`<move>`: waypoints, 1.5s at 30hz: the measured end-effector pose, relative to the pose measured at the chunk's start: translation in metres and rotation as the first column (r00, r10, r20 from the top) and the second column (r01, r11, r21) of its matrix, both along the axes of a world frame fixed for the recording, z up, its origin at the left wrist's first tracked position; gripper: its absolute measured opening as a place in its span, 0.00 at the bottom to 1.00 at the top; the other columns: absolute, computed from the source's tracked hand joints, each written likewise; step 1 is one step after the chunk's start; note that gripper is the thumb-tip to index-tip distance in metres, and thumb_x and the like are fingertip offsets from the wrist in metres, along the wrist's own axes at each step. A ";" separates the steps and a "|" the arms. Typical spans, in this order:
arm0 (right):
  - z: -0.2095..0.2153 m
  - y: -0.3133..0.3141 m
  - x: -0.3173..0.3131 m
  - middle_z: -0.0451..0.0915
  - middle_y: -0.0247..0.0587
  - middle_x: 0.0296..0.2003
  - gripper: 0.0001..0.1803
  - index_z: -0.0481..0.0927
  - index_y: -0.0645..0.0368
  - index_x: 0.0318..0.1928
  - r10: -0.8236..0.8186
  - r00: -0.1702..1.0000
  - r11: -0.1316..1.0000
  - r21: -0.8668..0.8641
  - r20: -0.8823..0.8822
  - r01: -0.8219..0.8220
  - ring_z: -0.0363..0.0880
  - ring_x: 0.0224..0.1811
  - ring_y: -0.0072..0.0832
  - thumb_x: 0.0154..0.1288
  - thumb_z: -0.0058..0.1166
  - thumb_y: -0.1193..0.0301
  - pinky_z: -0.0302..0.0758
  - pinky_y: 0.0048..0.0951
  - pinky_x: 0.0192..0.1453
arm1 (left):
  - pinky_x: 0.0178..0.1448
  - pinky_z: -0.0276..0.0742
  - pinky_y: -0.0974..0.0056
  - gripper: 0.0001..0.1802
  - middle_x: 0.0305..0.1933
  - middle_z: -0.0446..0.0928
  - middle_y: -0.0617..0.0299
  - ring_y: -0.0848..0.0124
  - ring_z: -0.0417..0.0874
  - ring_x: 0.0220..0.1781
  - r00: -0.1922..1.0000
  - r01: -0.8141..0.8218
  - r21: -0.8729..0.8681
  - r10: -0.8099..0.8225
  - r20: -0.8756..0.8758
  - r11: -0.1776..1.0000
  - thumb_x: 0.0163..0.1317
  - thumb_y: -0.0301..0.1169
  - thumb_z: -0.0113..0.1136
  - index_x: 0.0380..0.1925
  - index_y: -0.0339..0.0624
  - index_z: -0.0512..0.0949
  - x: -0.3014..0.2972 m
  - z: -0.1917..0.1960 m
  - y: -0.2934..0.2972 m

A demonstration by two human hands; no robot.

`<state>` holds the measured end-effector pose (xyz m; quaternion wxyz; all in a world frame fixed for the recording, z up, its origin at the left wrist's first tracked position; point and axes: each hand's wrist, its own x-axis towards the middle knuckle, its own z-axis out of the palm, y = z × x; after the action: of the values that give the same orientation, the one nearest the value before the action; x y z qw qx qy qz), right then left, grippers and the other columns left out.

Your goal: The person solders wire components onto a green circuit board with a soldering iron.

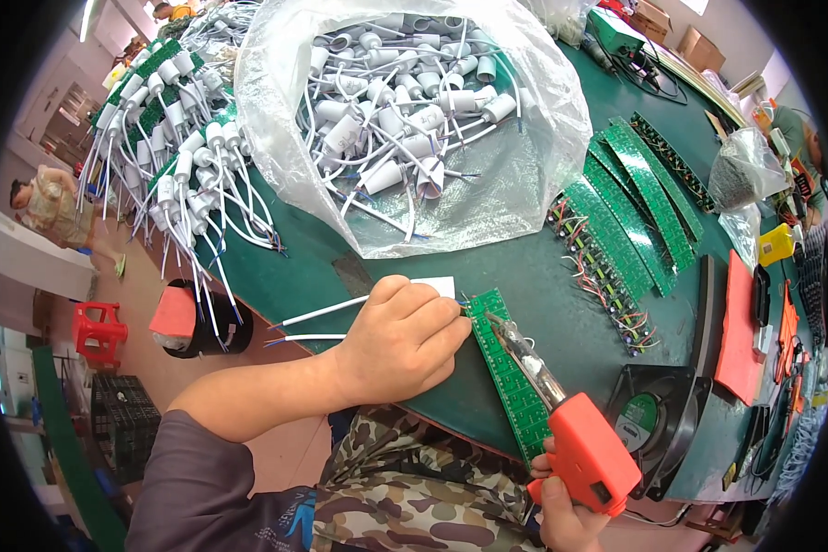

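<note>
My left hand (pixel 403 339) rests on the green table and pinches a white lamp socket (pixel 435 286) against the top end of a long green circuit board strip (pixel 511 386). The socket's two white wires (pixel 317 324) trail left past my wrist. My right hand (pixel 566 515) grips an orange soldering gun (pixel 591 453) at the lower right. Its metal tip (pixel 499 322) points up-left and touches the strip just right of my left fingers.
A clear plastic bag (pixel 414 120) full of white sockets lies ahead. Finished strips with sockets (pixel 175 138) hang at the left table edge. Several green strips (pixel 635 212) lie fanned at right, beside a black fan (pixel 649 423) and a red pad (pixel 736 331). A red stool (pixel 97 331) stands below.
</note>
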<state>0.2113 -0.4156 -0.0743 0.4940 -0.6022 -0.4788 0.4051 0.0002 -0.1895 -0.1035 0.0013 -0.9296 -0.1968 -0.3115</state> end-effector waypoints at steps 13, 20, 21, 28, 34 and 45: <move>0.004 0.001 0.002 0.84 0.40 0.51 0.21 0.78 0.64 0.63 -0.021 0.999 0.999 -0.029 -0.045 0.019 0.82 0.48 0.26 0.71 0.59 0.80 0.78 0.27 0.54 | 0.53 0.70 0.55 0.20 0.45 0.80 0.66 0.65 0.78 0.48 0.999 0.032 -0.032 -0.033 -0.014 0.999 0.43 0.27 0.69 0.41 0.44 0.84 -0.003 -0.002 0.001; 0.001 0.007 -0.001 0.84 0.41 0.52 0.22 0.78 0.66 0.63 -0.034 0.996 0.999 0.020 -0.076 0.036 0.83 0.50 0.27 0.70 0.59 0.82 0.78 0.28 0.57 | 0.53 0.71 0.55 0.20 0.46 0.80 0.65 0.65 0.78 0.48 0.999 0.031 -0.040 -0.032 -0.037 0.999 0.43 0.28 0.69 0.41 0.43 0.83 -0.003 0.000 0.001; 0.000 0.007 -0.002 0.84 0.42 0.53 0.22 0.78 0.66 0.63 -0.048 0.995 0.998 0.027 -0.091 0.051 0.83 0.51 0.28 0.69 0.60 0.83 0.78 0.29 0.58 | 0.53 0.71 0.55 0.20 0.46 0.80 0.65 0.65 0.78 0.48 0.999 0.034 -0.041 -0.035 -0.035 0.999 0.43 0.28 0.69 0.41 0.43 0.83 -0.002 -0.001 0.002; -0.001 0.005 -0.002 0.85 0.43 0.53 0.23 0.78 0.67 0.63 -0.082 0.991 0.997 -0.017 -0.107 0.081 0.84 0.54 0.30 0.68 0.60 0.85 0.78 0.31 0.63 | 0.53 0.71 0.55 0.20 0.45 0.80 0.64 0.64 0.78 0.48 0.999 0.029 -0.022 -0.030 -0.033 0.999 0.42 0.28 0.69 0.40 0.43 0.83 -0.001 -0.001 0.002; -0.001 0.005 -0.001 0.85 0.43 0.53 0.22 0.79 0.67 0.62 -0.071 0.990 0.997 -0.008 -0.122 0.070 0.84 0.54 0.29 0.68 0.62 0.84 0.78 0.31 0.62 | 0.52 0.71 0.54 0.20 0.45 0.80 0.64 0.63 0.78 0.48 0.999 0.030 -0.017 -0.030 -0.023 0.999 0.42 0.28 0.68 0.40 0.43 0.83 0.000 -0.002 0.002; 0.003 0.006 -0.004 0.85 0.40 0.51 0.21 0.80 0.66 0.60 -0.136 0.987 0.990 -0.060 -0.086 0.131 0.83 0.53 0.26 0.67 0.64 0.83 0.76 0.28 0.61 | 0.53 0.69 0.57 0.16 0.40 0.76 0.66 0.66 0.76 0.45 1.000 0.022 -0.008 -0.022 0.000 1.000 0.44 0.28 0.66 0.37 0.43 0.81 0.003 0.000 0.003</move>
<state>0.2077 -0.4094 -0.0717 0.5247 -0.6272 -0.4036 0.4104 0.0031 -0.1867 -0.1032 -0.0056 -0.9318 -0.1879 -0.3106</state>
